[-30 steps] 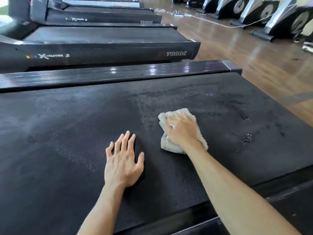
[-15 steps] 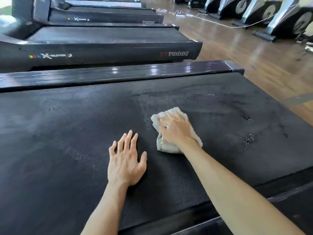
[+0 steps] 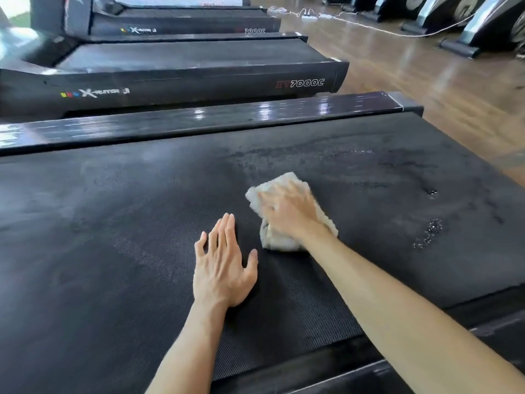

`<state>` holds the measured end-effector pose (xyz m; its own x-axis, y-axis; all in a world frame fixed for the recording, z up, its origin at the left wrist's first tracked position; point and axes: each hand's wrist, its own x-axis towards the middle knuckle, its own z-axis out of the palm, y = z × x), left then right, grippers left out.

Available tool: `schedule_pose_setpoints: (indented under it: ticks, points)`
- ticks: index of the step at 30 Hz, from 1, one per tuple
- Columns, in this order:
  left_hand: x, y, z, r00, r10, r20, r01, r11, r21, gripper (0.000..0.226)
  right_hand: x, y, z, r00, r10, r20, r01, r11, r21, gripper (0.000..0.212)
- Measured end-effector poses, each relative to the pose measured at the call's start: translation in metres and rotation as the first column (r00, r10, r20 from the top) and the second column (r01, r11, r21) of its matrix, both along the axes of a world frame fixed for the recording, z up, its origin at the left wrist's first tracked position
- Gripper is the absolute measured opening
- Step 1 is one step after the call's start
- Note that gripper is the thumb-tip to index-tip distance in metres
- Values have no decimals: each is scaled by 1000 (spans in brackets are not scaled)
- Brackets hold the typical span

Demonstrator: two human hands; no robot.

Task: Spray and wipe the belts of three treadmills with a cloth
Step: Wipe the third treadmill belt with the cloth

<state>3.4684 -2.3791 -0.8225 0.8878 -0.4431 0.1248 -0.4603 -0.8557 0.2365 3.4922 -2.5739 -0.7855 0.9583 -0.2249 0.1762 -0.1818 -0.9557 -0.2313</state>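
Two bare hands rest on the black textured treadmill belt (image 3: 113, 251): left hand (image 3: 221, 268) flat, fingers straight; right hand (image 3: 289, 211) presses a crumpled white cloth (image 3: 284, 240) at centre. Spray droplets (image 3: 429, 231) glisten at three o'clock; glossy wooden floor (image 3: 426, 81) lies at one o'clock.

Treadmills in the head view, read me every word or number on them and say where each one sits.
"XT7000C": side rail of the next treadmill, rear end.
"X-" logo: same rail, front end; remaining letters blurred.
"7000C": rail of the treadmill behind; its logo is too small.
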Motion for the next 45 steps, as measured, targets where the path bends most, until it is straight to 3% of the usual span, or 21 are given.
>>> schedule_pose_setpoints:
  ticks: [3, 6, 9, 11, 14, 17, 20, 22, 25, 28, 30, 34, 38, 39, 42, 44, 45]
  points:
    - [0, 1, 0, 1000, -1, -3, 1, 1000, 13, 88, -53, -9, -29, 976, 202, -84, -203, 979, -2, 44]
    - [-1, 0, 1, 1000, -3, 11, 2, 1000, 16, 86, -77, -56, -33, 996, 31, -79, -34, 999, -38, 40]
    - [-1, 0, 0, 1000, 3, 6, -3, 1000, 10, 85, -34, -61, -18, 983, -181, -8, 181, 983, -39, 58]
    - [-1, -1, 0, 1000, 1, 12, -2, 1000, 13, 86, 2, -40, -9, 979, -202, -13, 202, 979, 17, 61]
    - [0, 0, 1, 1000, 6, 0, -6, 1000, 20, 86, 16, 0, -12, 998, -7, -59, 6, 1000, -18, 40]
    - [-1, -1, 1, 1000, 14, 11, -14, 1000, 0, 86, -34, -8, -24, 982, 165, -92, -164, 986, 19, 31]
    - [-2, -1, 3, 1000, 5, 14, -5, 1000, 3, 84, -66, -53, -17, 993, 56, -100, -59, 998, -29, 29]
    - [-2, 0, 3, 1000, 2, 8, -2, 1000, 2, 84, -42, -67, -12, 990, -121, -74, 118, 992, -52, 30]
    - [-2, -2, 4, 1000, 2, 6, -2, 1000, 13, 85, 12, -43, 0, 971, -233, -58, 238, 967, 96, 45]
    - [0, 0, 2, 1000, 1, -8, -1, 1000, 20, 86, 13, 0, -6, 992, 34, -118, -33, 999, 10, 58]
    - [-1, 0, 2, 1000, 1, -6, -1, 1000, 15, 86, -24, 3, -10, 980, 134, -146, -128, 991, 45, 53]
    - [-3, 0, 4, 1000, -4, -6, 4, 1000, 3, 85, -64, -43, -9, 990, -12, -139, 19, 998, 52, 36]
    - [-3, -1, 5, 1000, 5, -16, -5, 1000, 8, 86, 2, -41, -4, 970, -243, 4, 243, 970, 12, 43]
    - [-3, -1, 5, 1000, 7, -17, -7, 1000, 6, 86, 17, -29, -4, 975, -221, -9, 221, 975, 34, 44]
    - [-1, 0, 4, 1000, -1, -24, 2, 1000, 20, 86, 10, 5, -25, 992, 54, -111, -54, 999, -2, 37]
    - [-1, 1, 3, 1000, 3, -13, -3, 1000, 11, 86, -27, -2, -35, 994, 70, -84, -73, 997, -40, 36]
    - [-1, 0, 3, 1000, 2, -5, -2, 1000, 2, 85, -46, -14, -37, 997, -2, -73, -1, 999, -49, 41]
